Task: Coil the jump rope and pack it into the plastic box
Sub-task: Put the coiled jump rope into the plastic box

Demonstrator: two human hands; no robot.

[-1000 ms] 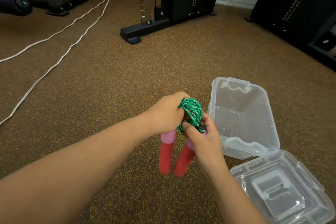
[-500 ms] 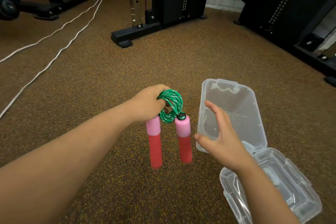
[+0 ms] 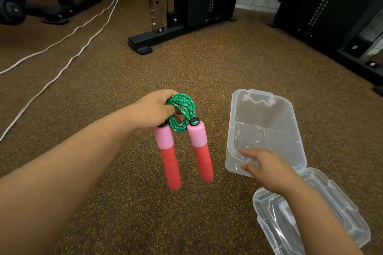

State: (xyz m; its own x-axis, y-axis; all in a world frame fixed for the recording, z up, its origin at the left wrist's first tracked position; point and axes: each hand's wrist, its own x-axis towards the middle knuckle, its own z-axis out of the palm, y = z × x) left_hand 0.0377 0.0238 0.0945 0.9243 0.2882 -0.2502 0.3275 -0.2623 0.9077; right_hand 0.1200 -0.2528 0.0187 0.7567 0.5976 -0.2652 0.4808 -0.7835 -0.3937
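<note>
My left hand [image 3: 154,109] grips the coiled green jump rope [image 3: 182,113] above the floor. Its two pink-and-red foam handles [image 3: 187,152] hang straight down from the coil, side by side. To the right, the clear plastic box [image 3: 267,128] stands open on the floor. My right hand [image 3: 267,168] rests with spread fingers on the box's near rim, holding nothing else. The box's clear lid [image 3: 310,215] lies flat on the floor just in front of the box, partly under my right forearm.
The floor is brown speckled rubber. A black gym machine base [image 3: 157,37] stands straight ahead, another black frame [image 3: 331,16] at far right. Two white cables [image 3: 68,47] run across the floor at left. More dark equipment [image 3: 12,8] sits far left.
My right hand let go of the rope coil and moved right and down onto the near rim of the box. The left hand keeps holding the coil, handles now hanging freely.
</note>
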